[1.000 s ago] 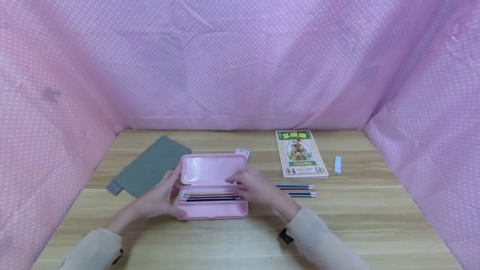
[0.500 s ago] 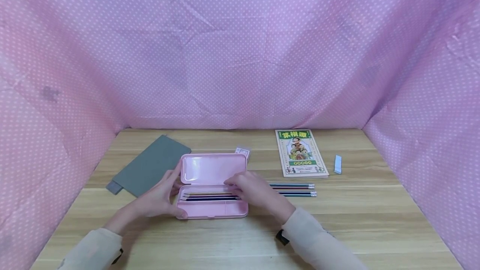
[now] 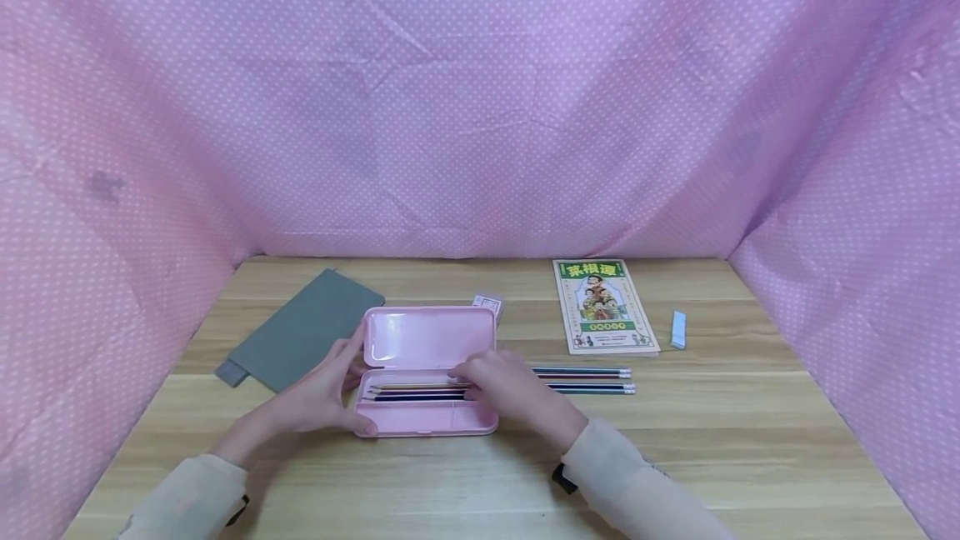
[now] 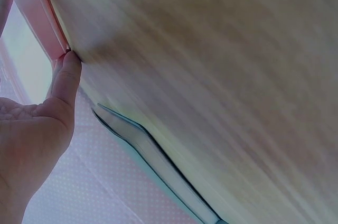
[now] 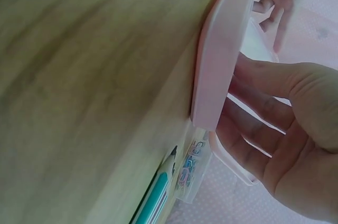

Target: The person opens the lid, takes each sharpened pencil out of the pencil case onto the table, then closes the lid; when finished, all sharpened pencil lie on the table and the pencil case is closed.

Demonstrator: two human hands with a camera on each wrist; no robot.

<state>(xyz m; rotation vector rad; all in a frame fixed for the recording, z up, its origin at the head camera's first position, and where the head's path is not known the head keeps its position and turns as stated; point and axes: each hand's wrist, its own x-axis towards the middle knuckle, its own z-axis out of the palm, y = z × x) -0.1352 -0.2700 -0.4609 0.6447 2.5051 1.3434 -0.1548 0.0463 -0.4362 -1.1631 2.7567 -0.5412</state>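
Left-centre on the wood-grain desk (image 3: 450, 490), a left hand (image 3: 322, 394) clasps the left end of an open, oblong pink plastic pencil case (image 3: 416, 357), likely light, stiff, best held there, the right hand (image 3: 506, 386)'s grip indiscernible.

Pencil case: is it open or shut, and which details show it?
Open. In the head view, the pencil case has its lid folded back, and pencils show inside.

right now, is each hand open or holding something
Left hand: holding the open pink plastic pencil case.
Right hand: inside it, at slim sharpened pencils; grip cannot be told.
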